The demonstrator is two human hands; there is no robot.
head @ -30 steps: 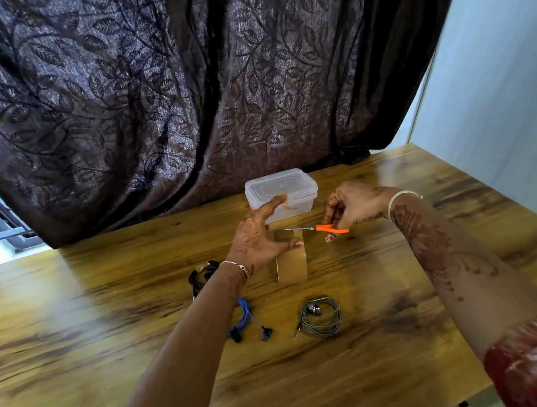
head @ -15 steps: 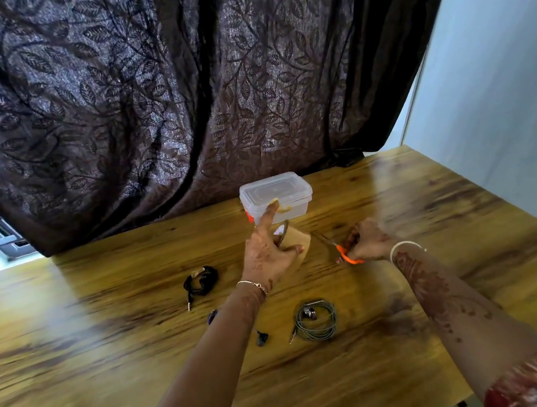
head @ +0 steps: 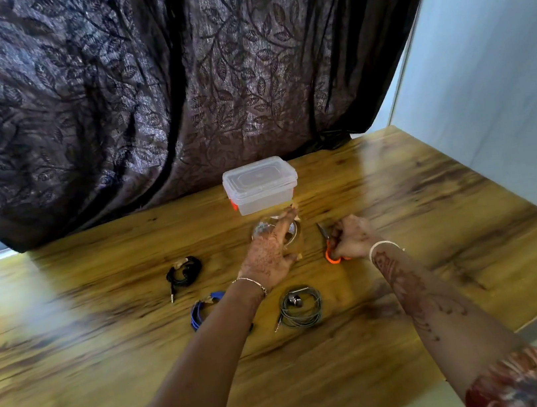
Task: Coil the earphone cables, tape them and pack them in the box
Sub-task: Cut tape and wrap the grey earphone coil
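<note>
**My left hand (head: 268, 257) on the tape roll (head: 294, 234), my right hand (head: 352, 237) on the scissors (head: 332, 256)**

My left fingers lie stretched out almost straight over the tape roll, which sits on the wooden table (head: 105, 332) just in front of the box (head: 261, 185). My hand covers most of the roll, and what shows is too blurred to read any label. My right fingers are curled around the orange handles of the scissors, low on the table just right of the roll, with the blades pointing away from me. The box is clear plastic with its lid on and an orange clip at its left end; its lid shows only a raised outline.

Three coils of earphones lie on the table outside the box. The black earphones (head: 185, 271) are to the left, their plug trailing toward me. The blue earphones (head: 202, 309) are half hidden under my left forearm. The grey earphones (head: 301, 306) lie between my forearms. A dark leaf-patterned curtain (head: 171, 78) hangs behind the table, and a pale wall (head: 503, 81) stands on the right.
</note>
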